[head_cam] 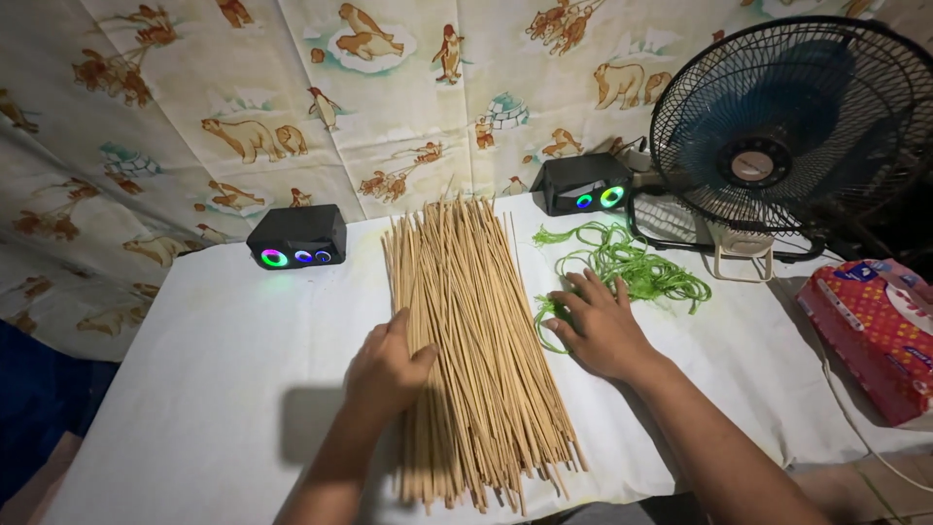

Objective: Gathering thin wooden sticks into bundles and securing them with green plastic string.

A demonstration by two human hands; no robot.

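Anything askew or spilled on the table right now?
Nothing is spilled or damaged. The bundle of thin bamboo sticks is loose: the near ends fan out unevenly over the table edge. The green string lies in a tangle under the right hand. The left hand rests on the sticks.

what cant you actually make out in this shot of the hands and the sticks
Head view only:
- Left hand: its palm is pressed against the bundle of thin sticks, so whether it grips any is unclear.
- Right hand: it covers part of the green string; a pinch can't be told.
- Red packet: cut off by the right edge.
- Fan: its base is partly hidden behind the table edge.
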